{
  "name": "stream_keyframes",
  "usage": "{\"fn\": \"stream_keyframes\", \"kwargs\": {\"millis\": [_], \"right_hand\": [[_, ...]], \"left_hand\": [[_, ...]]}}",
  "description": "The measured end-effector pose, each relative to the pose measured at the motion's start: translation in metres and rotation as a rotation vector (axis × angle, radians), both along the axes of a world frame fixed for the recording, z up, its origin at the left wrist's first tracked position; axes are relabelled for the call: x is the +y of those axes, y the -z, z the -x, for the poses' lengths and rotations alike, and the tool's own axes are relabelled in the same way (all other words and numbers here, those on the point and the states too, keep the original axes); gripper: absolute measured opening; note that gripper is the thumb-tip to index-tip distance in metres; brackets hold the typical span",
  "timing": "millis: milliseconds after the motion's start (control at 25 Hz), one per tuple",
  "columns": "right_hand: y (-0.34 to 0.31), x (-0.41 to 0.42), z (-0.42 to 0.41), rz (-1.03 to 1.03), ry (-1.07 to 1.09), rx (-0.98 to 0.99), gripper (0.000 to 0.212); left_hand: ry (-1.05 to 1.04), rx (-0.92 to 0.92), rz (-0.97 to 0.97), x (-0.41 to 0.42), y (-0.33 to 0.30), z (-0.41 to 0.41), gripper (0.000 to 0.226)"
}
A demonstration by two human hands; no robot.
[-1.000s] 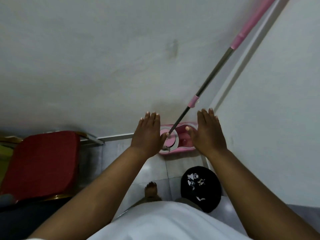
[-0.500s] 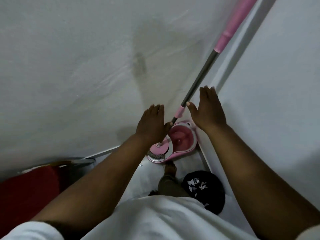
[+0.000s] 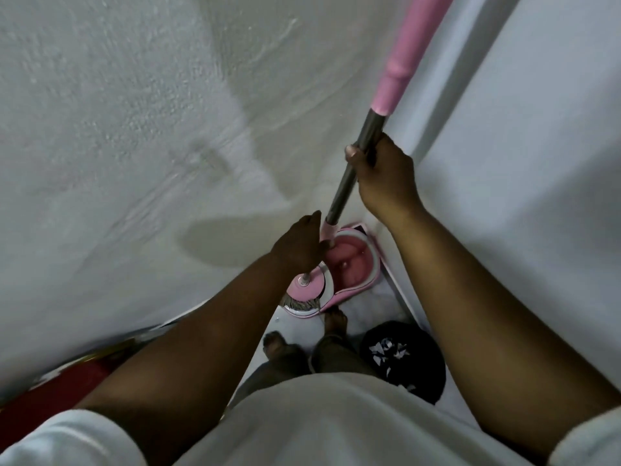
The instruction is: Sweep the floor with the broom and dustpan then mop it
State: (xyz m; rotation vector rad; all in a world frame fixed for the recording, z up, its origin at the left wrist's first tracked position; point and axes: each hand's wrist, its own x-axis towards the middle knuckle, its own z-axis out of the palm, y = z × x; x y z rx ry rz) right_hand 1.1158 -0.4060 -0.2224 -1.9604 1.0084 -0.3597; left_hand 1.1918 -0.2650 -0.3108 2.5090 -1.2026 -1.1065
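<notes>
Mop handle (image 3: 396,79) top — cropped.

Mop (image 3: 349,183) pole runs from upper right down into the bucket (image 3: 356,267) at centre; bin (image 3: 403,358) lower right of it.

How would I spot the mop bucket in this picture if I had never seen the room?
Find the corner where the two pale walls meet the floor. The mop bucket sits there, ahead of the person's bare feet. It is pink and white, unlike the black dustpan beside it, and the mop stands in it.

Tiled floor (image 3: 369,299) under pink bucket (image 3: 364,264)
</notes>
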Motion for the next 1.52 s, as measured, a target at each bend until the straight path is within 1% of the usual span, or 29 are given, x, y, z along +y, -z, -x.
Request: {"fn": "stream_keyframes", "kwargs": {"millis": [80, 160, 280, 320, 440, 560, 720, 920, 1000, 1120, 1200, 1320, 1520], "right_hand": [[-0.003, 0.011, 0.006, 0.038, -0.055, 0.006, 0.031], [-0.013, 0.025, 0.011, 0.03, -0.086, -0.036, 0.031], [-0.049, 0.046, 0.012, -0.033, -0.11, -0.194, 0.03], [-0.064, 0.052, 0.012, -0.043, -0.113, -0.253, 0.026], [-0.107, 0.073, 0.015, -0.076, -0.118, -0.386, 0.01], [-0.128, 0.101, 0.026, -0.109, -0.087, -0.451, 0.011], [-0.137, 0.139, 0.057, -0.027, 0.106, -0.469, 0.017], [-0.146, 0.184, 0.127, 0.076, 0.397, -0.401, 0.021], [-0.149, 0.203, 0.162, 0.114, 0.494, -0.412, 0.018], [-0.151, 0.236, 0.217, 0.155, 0.622, -0.453, 0.014], [-0.152, 0.261, 0.249, 0.162, 0.689, -0.469, 0.01], [-0.154, 0.308, 0.313, 0.192, 0.808, -0.482, 0.007], [-0.152, 0.4, 0.435, 0.237, 0.999, -0.483, 0.008]], "left_hand": [[-0.004, 0.025, 0.003, 0.003, 0.007, -0.007, 0.074], [0.009, 0.046, 0.034, 0.01, 0.008, -0.018, 0.07], [0.067, 0.117, 0.117, 0.02, 0.002, -0.033, 0.05], [0.08, 0.163, 0.143, 0.024, -0.003, -0.036, 0.045], [0.083, 0.354, 0.218, 0.036, -0.028, -0.043, 0.047], [0.162, 0.43, 0.268, 0.045, -0.041, -0.044, 0.047], [0.315, 0.472, 0.336, 0.054, -0.049, -0.018, 0.035], [0.464, 0.56, 0.311, 0.066, -0.054, 0.042, 0.032], [0.551, 0.587, 0.279, 0.072, -0.06, 0.074, 0.033], [0.73, 0.566, 0.278, 0.086, -0.063, 0.128, 0.039], [0.857, 0.538, 0.264, 0.094, -0.064, 0.162, 0.039], [1.024, 0.506, 0.209, 0.119, -0.071, 0.231, 0.037], [1.178, 0.545, 0.099, 0.176, -0.074, 0.361, 0.031]]}}
